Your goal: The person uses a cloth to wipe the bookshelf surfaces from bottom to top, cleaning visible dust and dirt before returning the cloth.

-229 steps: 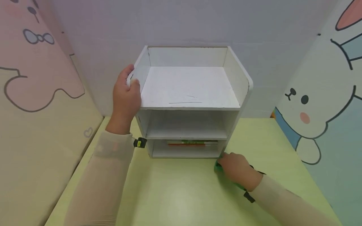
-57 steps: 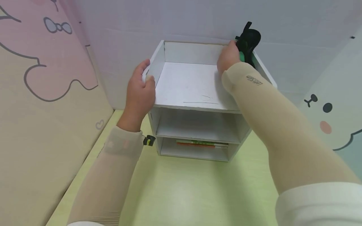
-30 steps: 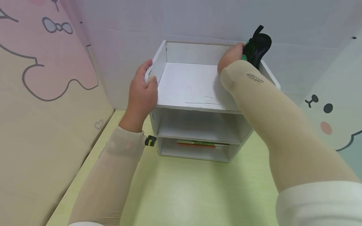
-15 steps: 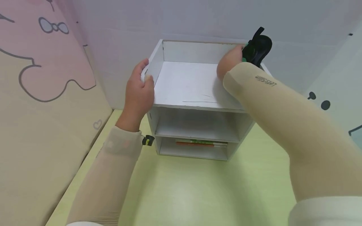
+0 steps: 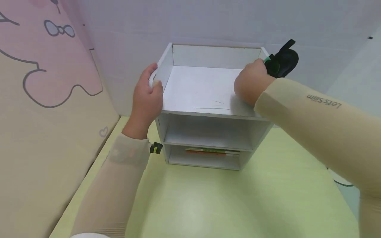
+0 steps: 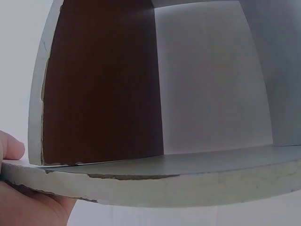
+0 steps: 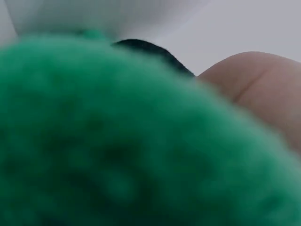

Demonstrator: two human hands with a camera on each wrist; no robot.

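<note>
Both my hands are working on the white shelf unit standing on the worktop.

My left hand (image 5: pixel 146 99) is gripping the left side wall of the shelf unit (image 5: pixel 205 89), thumb curled over the top edge and fingers around the outside; the left wrist view is showing that thumb (image 6: pixel 11 146) resting against the chipped wall edge. My right hand (image 5: pixel 251 84) is pressing against the inner face of the right wall on the top tier, fingers closed around a green fuzzy cloth (image 7: pixel 117 141), which is filling the right wrist view. The shelf unit is sitting toward the back of the green worktop (image 5: pixel 223 205), close to the rear wall. A flat book (image 5: pixel 212 152) is lying in the bottom compartment.
</note>
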